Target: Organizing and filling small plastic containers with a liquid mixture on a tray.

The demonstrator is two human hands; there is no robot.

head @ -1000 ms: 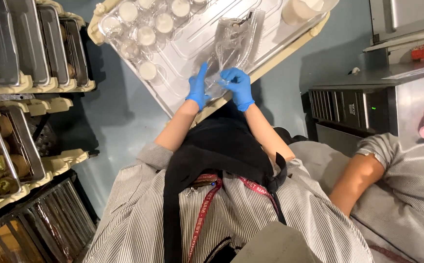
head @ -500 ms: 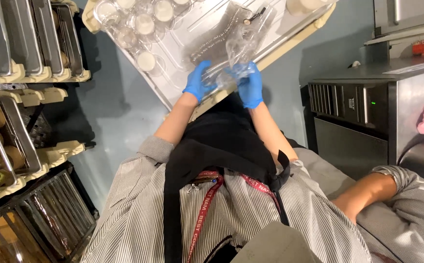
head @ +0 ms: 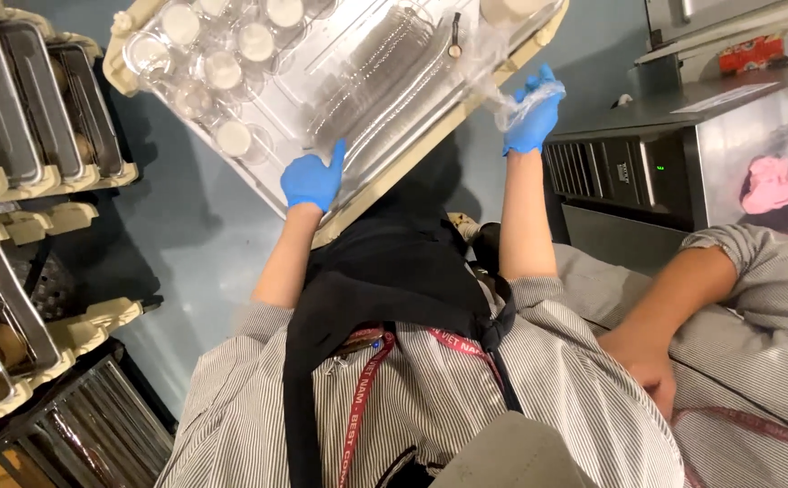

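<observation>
A worker in blue gloves stands at a cream tray (head: pixel 412 172) of clear plastic cups (head: pixel 222 72), the left hand (head: pixel 314 179) spread flat on a sleeve of stacked clear lids (head: pixel 385 77) while the right hand (head: pixel 531 117) pinches a crumpled clear plastic wrapper (head: pixel 513 95) just off the tray's edge. The film looks feather-light, limp and slippery, best gripped in a bunched fold; the lids seem stiff but crushable, safest held along the stack's sides.
</observation>
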